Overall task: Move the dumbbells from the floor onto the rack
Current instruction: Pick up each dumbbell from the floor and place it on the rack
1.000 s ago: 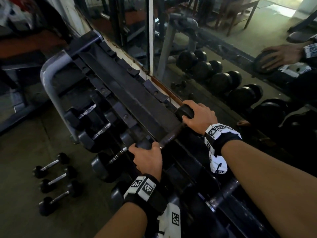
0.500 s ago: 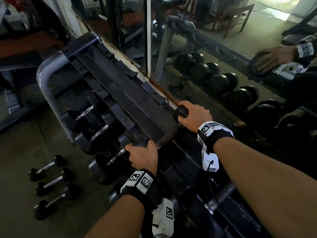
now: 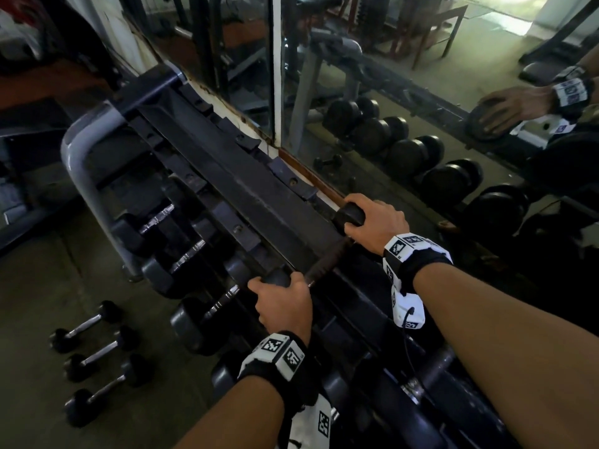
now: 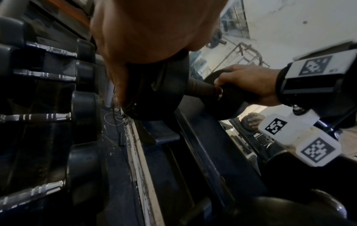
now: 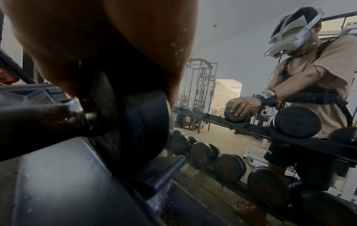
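Observation:
A black dumbbell with a dark handle (image 3: 327, 262) lies across the top tier of the rack (image 3: 227, 176). My left hand (image 3: 280, 298) grips its near head with the fingers curled over it. My right hand (image 3: 372, 222) grips the far head (image 3: 348, 217) by the mirror. In the left wrist view the near head (image 4: 160, 91) sits under my palm, with the right hand (image 4: 247, 82) on the other end. The right wrist view shows the far head (image 5: 139, 122) seated against a rack cradle. Three small chrome-handled dumbbells (image 3: 100, 354) lie on the floor at the left.
Lower rack tiers hold several chrome-handled dumbbells (image 3: 188, 254). The grey rack frame (image 3: 77, 163) curves round the left end. A wall mirror (image 3: 389, 92) right behind the rack reflects large dumbbells and my right hand. Bare floor (image 3: 39, 286) lies left of the rack.
Both hands keep the same grip on the dumbbell's heads. Only my view has shifted slightly.

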The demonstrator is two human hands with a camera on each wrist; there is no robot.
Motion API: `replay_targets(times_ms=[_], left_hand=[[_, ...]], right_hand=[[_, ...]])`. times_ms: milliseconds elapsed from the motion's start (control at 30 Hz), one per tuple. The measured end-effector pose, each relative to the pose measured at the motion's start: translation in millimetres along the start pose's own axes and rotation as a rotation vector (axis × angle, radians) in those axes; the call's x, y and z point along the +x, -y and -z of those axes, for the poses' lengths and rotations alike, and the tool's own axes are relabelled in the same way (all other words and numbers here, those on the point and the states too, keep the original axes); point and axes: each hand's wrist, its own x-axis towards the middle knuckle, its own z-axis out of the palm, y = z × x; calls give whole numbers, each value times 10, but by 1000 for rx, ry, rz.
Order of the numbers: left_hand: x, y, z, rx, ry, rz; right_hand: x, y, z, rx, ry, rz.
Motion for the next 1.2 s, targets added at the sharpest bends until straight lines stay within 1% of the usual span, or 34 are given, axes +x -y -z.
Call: replay_targets(times_ms=[233, 400, 467, 600, 700, 767, 867, 967, 1067, 1133, 1200], left_hand=[[14, 5, 27, 55, 31, 17], [22, -1, 83, 123, 92, 8], [23, -14, 133, 182, 122, -23], [69, 11, 257, 356, 217, -136], [59, -18, 478, 422, 241, -180], [40, -49, 686, 442, 208, -221], [-9, -92, 1052, 482, 120, -308], [-123, -126, 1485, 529, 22, -390], [-277, -89, 2004, 599, -110, -469], [-365, -1, 2373, 639, -186, -505], [-413, 121, 2760, 643, -245, -511]], right_hand=[[5, 28, -17, 4, 2, -38], [-24, 60, -20, -4, -8, -63], [-51, 86, -8, -34, 15, -76], [-162, 159, 33, -95, 103, -90], [-381, 249, 72, -180, 65, -68], [-555, 322, 121, -202, 31, -48], [-805, 460, 224, -161, 28, -1], [-1046, 659, 328, -131, 17, 94], [-1286, 959, 382, -101, 35, 201], [-1466, 1196, 379, -84, 52, 271], [-1646, 1443, 324, -76, 74, 338]])
